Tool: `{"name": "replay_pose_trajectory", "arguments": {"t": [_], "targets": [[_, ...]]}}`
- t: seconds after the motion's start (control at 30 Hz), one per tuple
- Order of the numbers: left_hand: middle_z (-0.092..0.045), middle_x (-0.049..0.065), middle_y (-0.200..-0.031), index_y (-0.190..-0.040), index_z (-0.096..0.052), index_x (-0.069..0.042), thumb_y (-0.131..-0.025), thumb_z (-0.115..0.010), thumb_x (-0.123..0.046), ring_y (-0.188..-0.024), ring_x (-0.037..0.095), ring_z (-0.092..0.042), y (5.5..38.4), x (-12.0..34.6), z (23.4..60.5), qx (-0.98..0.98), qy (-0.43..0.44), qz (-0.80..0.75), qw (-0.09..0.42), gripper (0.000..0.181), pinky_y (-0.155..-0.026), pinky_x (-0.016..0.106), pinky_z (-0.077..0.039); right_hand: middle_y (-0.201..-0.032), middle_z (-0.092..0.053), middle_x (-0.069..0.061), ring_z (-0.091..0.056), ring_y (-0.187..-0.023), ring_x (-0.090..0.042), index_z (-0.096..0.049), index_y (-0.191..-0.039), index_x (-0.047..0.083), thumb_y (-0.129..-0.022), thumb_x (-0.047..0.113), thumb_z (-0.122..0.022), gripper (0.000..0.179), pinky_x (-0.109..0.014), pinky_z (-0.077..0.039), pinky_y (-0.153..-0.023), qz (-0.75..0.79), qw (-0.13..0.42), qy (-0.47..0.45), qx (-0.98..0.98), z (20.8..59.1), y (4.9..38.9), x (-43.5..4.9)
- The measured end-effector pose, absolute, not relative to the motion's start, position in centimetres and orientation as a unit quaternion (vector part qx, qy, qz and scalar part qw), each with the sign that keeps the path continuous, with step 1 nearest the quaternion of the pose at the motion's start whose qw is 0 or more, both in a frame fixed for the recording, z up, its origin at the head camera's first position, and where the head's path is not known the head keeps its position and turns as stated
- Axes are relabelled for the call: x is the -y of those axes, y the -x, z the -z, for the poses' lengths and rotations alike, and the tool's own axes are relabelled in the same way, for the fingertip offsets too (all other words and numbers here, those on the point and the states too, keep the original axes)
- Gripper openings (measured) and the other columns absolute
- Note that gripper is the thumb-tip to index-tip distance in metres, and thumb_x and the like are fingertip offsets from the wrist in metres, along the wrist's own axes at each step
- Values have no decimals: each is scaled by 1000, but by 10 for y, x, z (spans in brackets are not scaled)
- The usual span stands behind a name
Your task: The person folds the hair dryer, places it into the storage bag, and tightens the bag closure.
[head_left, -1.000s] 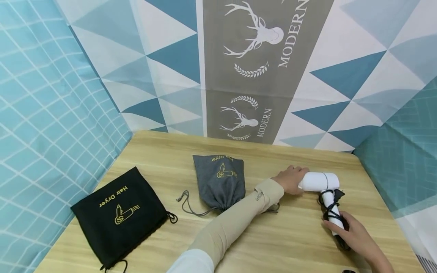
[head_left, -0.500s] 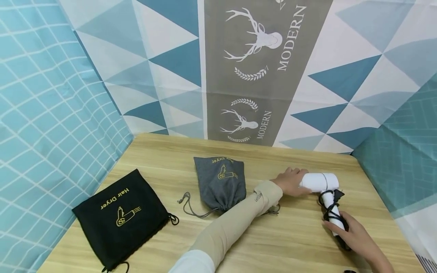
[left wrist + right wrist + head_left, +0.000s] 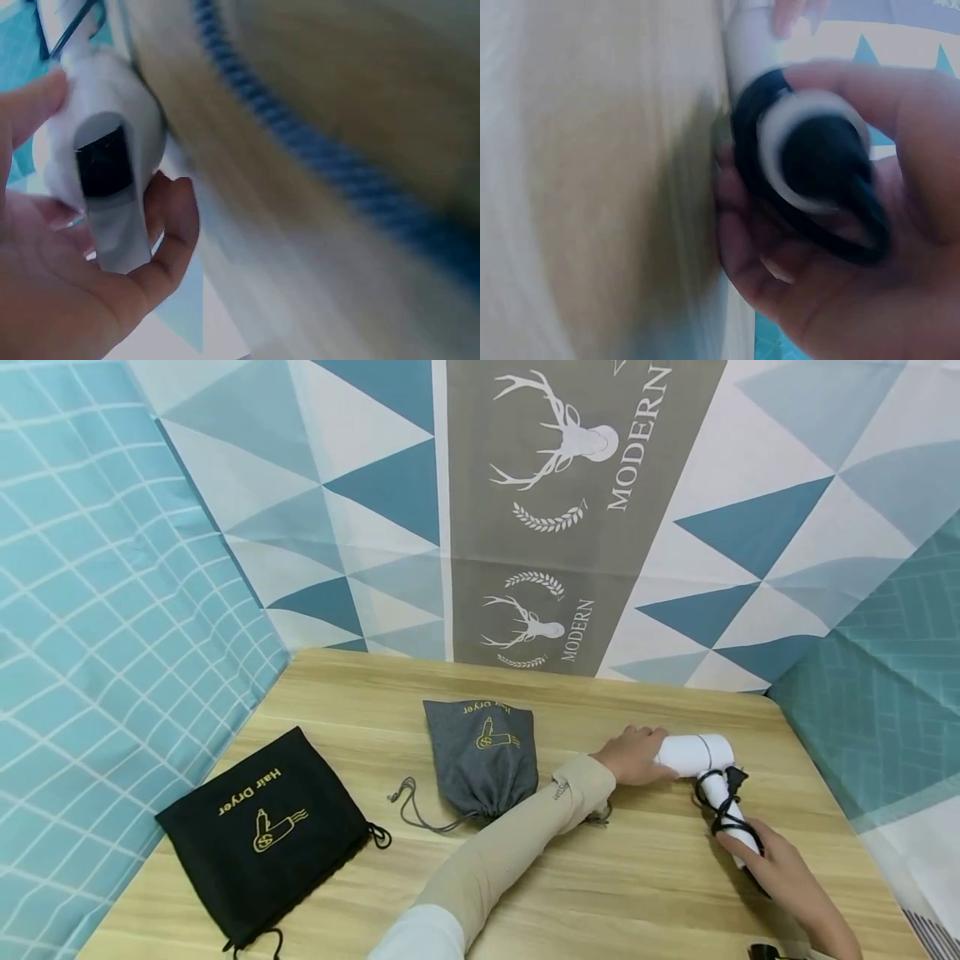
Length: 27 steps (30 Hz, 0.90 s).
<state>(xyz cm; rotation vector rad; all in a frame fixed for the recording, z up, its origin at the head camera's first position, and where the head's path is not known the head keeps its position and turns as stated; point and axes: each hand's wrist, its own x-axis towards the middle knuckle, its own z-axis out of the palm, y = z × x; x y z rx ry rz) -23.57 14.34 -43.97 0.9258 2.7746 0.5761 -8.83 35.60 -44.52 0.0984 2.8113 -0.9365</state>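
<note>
A white hair dryer with a black cord wound round its handle is at the right of the table in the head view. My left hand holds the nozzle end of its barrel; in the left wrist view the thumb and fingers curve round the white nozzle. Lower down, my right hand grips the handle. From the right wrist view, the fingers wrap the handle's end, where a black cord loop shows. The palm side of the right hand is hidden in the head view.
A grey drawstring bag printed "Hair Dryer" lies mid-table, partly behind the left forearm. Farther left is a flat black drawstring bag with similar yellow print. A small dark object shows at the bottom edge. Patterned cloth walls border the wooden table.
The hair dryer has shifted slightly left in the head view, both hands going with it, and the right hand has moved a little up. Both bags stay in place.
</note>
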Motion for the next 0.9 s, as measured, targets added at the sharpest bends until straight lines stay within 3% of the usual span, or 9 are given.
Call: {"name": "replay_pose_trajectory", "arguments": {"t": [0.23,0.53,0.73,0.9], "targets": [[-54,0,-138,-153,-37,-21,-95,-57,-58,-119,16,-51,227,-124,432,-931,-315,-185,24,72,-82,27,-49,-103,-69,-15,-62,-83,-7,-46,-131,-9,-103,38,-54,55,-24,-48,-68,402,57,-34,-913,443,85,-339],[-57,0,-136,-152,-38,-19,-96,-54,-60,-115,18,-55,225,-101,410,-935,-321,-152,-15,71,-83,31,-49,-105,-64,-23,-68,-81,-16,-45,-130,-11,-104,28,-54,47,-33,-58,-69,482,32,0,-875,437,91,-322],[-64,1,-119,-140,-50,-15,-92,-63,-58,-98,11,-60,213,-84,408,-927,-326,-181,-28,66,-72,25,-47,-100,-68,-20,-70,-80,-19,-47,-127,-13,-104,17,-55,39,-31,-58,-68,501,23,34,-865,436,84,-318],[-63,4,-113,-137,-51,-12,-90,-67,-56,-89,9,-57,207,-71,401,-921,-327,-210,-35,66,-67,20,-45,-95,-69,-18,-71,-77,-23,-47,-128,-12,-104,12,-54,35,-27,-56,-69,506,6,67,-860,432,80,-315]]}}
